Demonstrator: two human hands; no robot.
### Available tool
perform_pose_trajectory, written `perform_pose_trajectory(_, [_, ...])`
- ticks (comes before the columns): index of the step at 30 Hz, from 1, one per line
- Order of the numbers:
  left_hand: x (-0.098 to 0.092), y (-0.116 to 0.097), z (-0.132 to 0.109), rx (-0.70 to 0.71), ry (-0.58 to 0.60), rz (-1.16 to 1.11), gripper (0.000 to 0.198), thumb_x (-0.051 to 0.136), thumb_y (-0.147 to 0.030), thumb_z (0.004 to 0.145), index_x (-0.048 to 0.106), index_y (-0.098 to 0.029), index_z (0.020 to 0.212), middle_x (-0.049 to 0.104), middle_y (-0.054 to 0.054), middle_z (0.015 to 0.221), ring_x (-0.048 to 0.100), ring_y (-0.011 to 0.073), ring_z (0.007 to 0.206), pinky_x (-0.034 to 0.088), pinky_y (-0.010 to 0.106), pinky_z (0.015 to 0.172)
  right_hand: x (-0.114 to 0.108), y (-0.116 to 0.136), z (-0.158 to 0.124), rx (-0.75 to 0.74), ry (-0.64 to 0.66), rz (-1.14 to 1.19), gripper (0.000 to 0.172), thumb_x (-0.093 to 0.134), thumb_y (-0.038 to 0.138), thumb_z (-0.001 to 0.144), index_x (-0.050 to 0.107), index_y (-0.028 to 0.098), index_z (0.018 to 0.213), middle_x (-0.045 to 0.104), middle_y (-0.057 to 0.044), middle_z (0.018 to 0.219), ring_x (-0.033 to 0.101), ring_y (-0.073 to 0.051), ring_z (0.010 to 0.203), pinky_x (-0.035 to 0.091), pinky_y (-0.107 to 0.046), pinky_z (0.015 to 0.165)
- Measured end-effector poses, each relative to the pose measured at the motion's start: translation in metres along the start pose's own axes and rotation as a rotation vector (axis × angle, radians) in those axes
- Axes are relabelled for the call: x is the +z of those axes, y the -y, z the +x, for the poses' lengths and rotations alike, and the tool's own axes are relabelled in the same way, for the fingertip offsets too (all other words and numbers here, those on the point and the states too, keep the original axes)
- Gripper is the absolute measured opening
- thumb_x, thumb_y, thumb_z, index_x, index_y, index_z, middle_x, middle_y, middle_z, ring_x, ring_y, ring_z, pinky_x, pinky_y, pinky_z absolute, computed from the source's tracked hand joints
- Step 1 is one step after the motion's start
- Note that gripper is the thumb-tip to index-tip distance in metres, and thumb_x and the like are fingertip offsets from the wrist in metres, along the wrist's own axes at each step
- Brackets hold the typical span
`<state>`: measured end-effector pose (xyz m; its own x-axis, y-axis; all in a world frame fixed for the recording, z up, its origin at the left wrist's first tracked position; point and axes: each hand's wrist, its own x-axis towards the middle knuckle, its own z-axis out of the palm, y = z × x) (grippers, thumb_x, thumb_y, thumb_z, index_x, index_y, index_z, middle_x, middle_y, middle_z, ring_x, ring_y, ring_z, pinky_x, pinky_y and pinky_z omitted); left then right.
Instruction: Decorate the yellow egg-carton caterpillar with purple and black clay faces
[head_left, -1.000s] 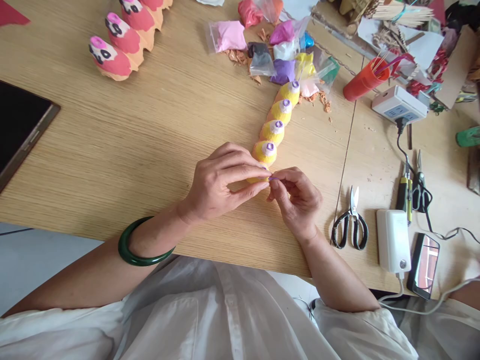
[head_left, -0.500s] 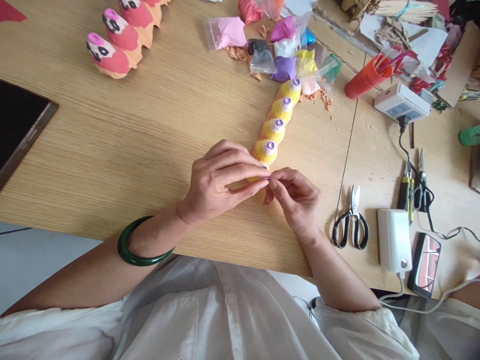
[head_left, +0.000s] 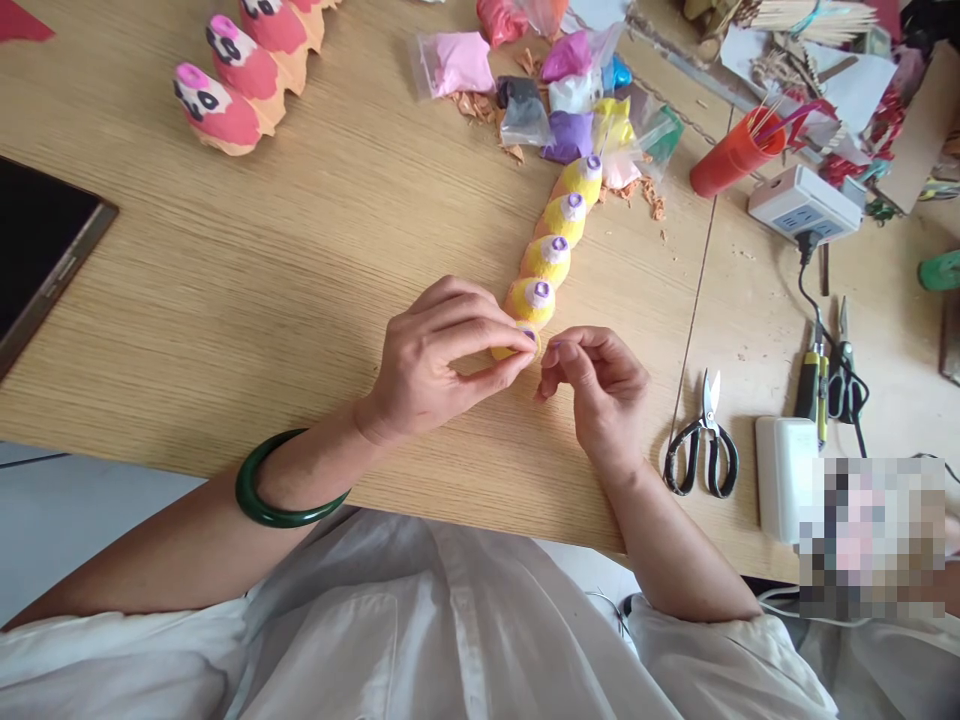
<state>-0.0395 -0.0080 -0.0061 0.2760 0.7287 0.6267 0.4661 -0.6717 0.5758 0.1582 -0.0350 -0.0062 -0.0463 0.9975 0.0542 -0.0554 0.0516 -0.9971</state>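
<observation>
Your landmark is the yellow strip (head_left: 541, 262), a slanting row of yellow bumps on the desk (head_left: 300, 300), each with a white patch topped in purple. Its near end lies right at your fingers: the nearest bump is partly covered by the fingertips of your left hand (head_left: 531, 351), and your right hand (head_left: 553, 352) is just off the right side of that same bump.

On the left hand, the thumb and index finger are brought together at the tips, with a gap further back between them. They overlap the nearest bump from this view, so you cannot tell whether they press on it or have something between them. On the right hand, thumb and index finger are closed to a pinch with a purple bit (head_left: 555, 346) showing at the tips; the other fingers are curled under. The two sets of fingertips are apart, though near each other.

Past the far end of the yellow strip are clear bags (head_left: 568, 138) of coloured material. Well to its left is a red strip (head_left: 232, 120) of similar bumps with painted eyes; to its right are black-handled scissors (head_left: 707, 425) with blades parted, and a white socket block (head_left: 802, 205) whose markings are too small for you to read. The pale marks along the edge of the dark tablet (head_left: 37, 250), far left of the yellow strip, are too small as well.
</observation>
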Motion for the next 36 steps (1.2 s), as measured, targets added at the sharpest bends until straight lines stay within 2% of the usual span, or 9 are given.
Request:
perform_pose_trajectory(3, [-0.001, 0.000, 0.001, -0.112, -0.007, -0.072, 0.016, 0.070, -0.038, 0.104, 0.080, -0.031, 0.095, 0.082, 0.000, 0.090, 0.075, 0.0198, 0.088, 0.061, 0.042, 0.084, -0.005, -0.002, 0.004, 0.075, -0.023, 0.087, 0.022, 0.074, 0.044, 0.099, 0.066, 0.024, 0.101, 0.071, 0.002, 0.087, 0.064, -0.008, 0.057, 0.062, -0.022, 0.053])
perform_pose_trajectory(6, [0.000, 0.000, 0.001, -0.138, -0.026, -0.131, 0.013, 0.072, -0.037, 0.103, 0.081, -0.030, 0.095, 0.082, -0.001, 0.090, 0.075, 0.0188, 0.086, 0.061, 0.041, 0.083, -0.008, -0.001, 0.008, 0.185, 0.019, 0.202, 0.022, 0.076, 0.039, 0.095, 0.066, 0.024, 0.107, 0.072, 0.001, 0.095, 0.067, -0.009, 0.064, 0.062, -0.022, 0.055])
perform_pose_trajectory(10, [0.000, -0.001, 0.001, -0.145, -0.014, -0.159, 0.015, 0.073, -0.036, 0.103, 0.080, -0.030, 0.093, 0.082, -0.001, 0.090, 0.075, 0.0184, 0.085, 0.061, 0.041, 0.082, -0.007, 0.002, 0.008, 0.236, 0.020, 0.254, 0.023, 0.075, 0.043, 0.095, 0.065, 0.023, 0.100, 0.070, 0.000, 0.092, 0.062, -0.009, 0.063, 0.051, -0.018, 0.044])
perform_pose_trajectory(15, [0.001, 0.000, 0.000, -0.160, 0.007, -0.154, 0.021, 0.072, -0.040, 0.103, 0.078, -0.028, 0.086, 0.081, -0.001, 0.085, 0.075, 0.0179, 0.081, 0.061, 0.040, 0.078, -0.002, 0.005, 0.001, 0.057, 0.014, 0.002, 0.027, 0.078, 0.048, 0.096, 0.069, 0.024, 0.103, 0.056, 0.006, 0.071, 0.042, -0.006, 0.051, 0.035, -0.020, 0.041])
perform_pose_trajectory(19, [0.003, 0.000, -0.001, -0.149, 0.014, -0.158, 0.026, 0.071, -0.041, 0.104, 0.078, -0.027, 0.083, 0.080, 0.000, 0.082, 0.074, 0.0173, 0.079, 0.061, 0.038, 0.076, 0.001, 0.004, -0.008, -0.198, 0.053, -0.258, 0.017, 0.076, 0.040, 0.099, 0.074, 0.026, 0.109, 0.056, 0.005, 0.070, 0.042, -0.008, 0.054, 0.036, -0.025, 0.048])
perform_pose_trajectory(23, [0.003, -0.001, 0.000, -0.107, 0.054, -0.200, 0.025, 0.071, -0.039, 0.104, 0.077, -0.026, 0.083, 0.080, 0.000, 0.081, 0.072, 0.0166, 0.078, 0.059, 0.037, 0.076, 0.004, -0.001, -0.012, -0.316, 0.015, -0.349, 0.005, 0.074, 0.030, 0.100, 0.074, 0.027, 0.104, 0.061, 0.004, 0.072, 0.046, -0.009, 0.056, 0.040, -0.026, 0.050])
perform_pose_trajectory(28, [0.000, -0.003, 0.002, -0.090, 0.013, -0.212, 0.026, 0.067, -0.034, 0.106, 0.078, -0.025, 0.084, 0.080, 0.000, 0.083, 0.072, 0.0166, 0.079, 0.058, 0.037, 0.077, 0.004, -0.003, -0.007, -0.313, -0.040, -0.316, 0.006, 0.075, 0.027, 0.099, 0.074, 0.025, 0.094, 0.071, 0.003, 0.077, 0.047, -0.008, 0.056, 0.039, -0.025, 0.049])
perform_pose_trajectory(33, [0.000, -0.001, 0.000, -0.234, -0.119, -0.207, 0.023, 0.067, -0.034, 0.107, 0.079, -0.024, 0.090, 0.079, 0.001, 0.085, 0.072, 0.0174, 0.082, 0.056, 0.036, 0.076, 0.000, -0.006, -0.001, -0.241, -0.107, -0.309, 0.017, 0.078, 0.037, 0.098, 0.076, 0.024, 0.087, 0.068, 0.003, 0.070, 0.045, -0.008, 0.056, 0.036, -0.025, 0.049])
perform_pose_trajectory(36, [0.000, 0.001, -0.001, -0.216, -0.070, -0.203, 0.015, 0.070, -0.034, 0.105, 0.081, -0.024, 0.100, 0.081, 0.002, 0.094, 0.073, 0.0171, 0.088, 0.058, 0.036, 0.082, -0.001, -0.007, 0.000, -0.191, -0.098, -0.309, 0.025, 0.079, 0.046, 0.096, 0.076, 0.023, 0.088, 0.069, 0.002, 0.072, 0.044, -0.008, 0.056, 0.036, -0.026, 0.049])
